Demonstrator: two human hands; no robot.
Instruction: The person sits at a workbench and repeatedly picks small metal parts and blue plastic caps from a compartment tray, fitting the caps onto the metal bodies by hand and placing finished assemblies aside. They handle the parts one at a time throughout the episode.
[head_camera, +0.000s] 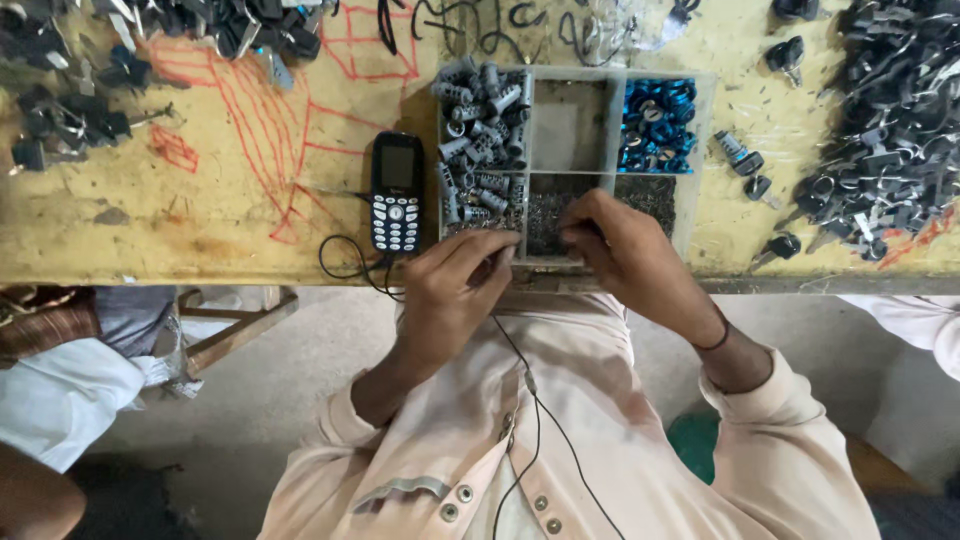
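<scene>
- Yellow, scuffed paint is covering the workbench (230, 215), and red marker lines are running across it; the head view is looking straight down on it.
- At the bench's near edge a clear divided tray (700, 150) is sitting, with grey cylinder parts (480, 120) in its left compartment, blue rings (657, 125) in its upper right one, and tiny dark metal bits (645, 195) filling the lower ones.
- The left hand (455, 290) is curling over the tray's near rim, thumb and forefinger pinching shut on a small part (490, 268); it is too small and shaded to name, though it is probably one of the grey cylinders.
- The right hand (625, 255) is reaching into the lower middle compartment, fingertips closed together as if picking up one of the tiny bits; I cannot tell whether anything is actually between them.
- Judging by this, the fitting step is in hand: the next move is calling for a steady pinch and careful lining-up of the tiny bit with the held part.
- Just left of the tray a dark keypad phone (397, 192) is lying, its black cable (345, 265) looping off the bench.
- Black-headed keys (885, 130) are piling up on the right.
</scene>
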